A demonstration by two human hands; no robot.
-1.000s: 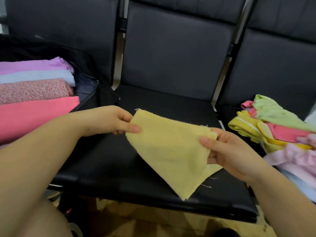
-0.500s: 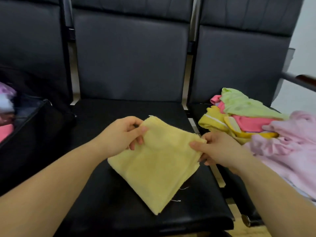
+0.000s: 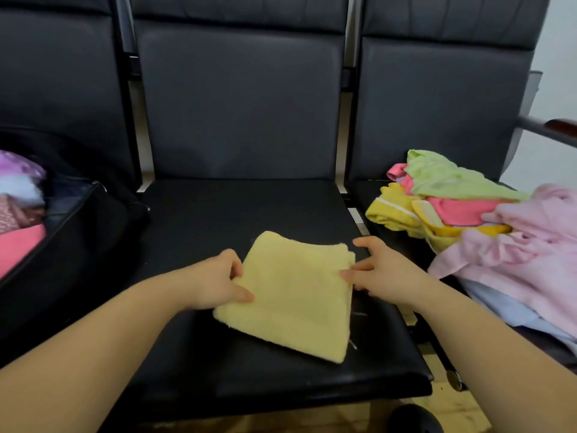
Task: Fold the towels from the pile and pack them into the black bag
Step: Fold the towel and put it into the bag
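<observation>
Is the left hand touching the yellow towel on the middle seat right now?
Touching. The head view shows the left hand at the left edge of the yellow towel, thumb lying on top of the cloth and no gap visible.
</observation>
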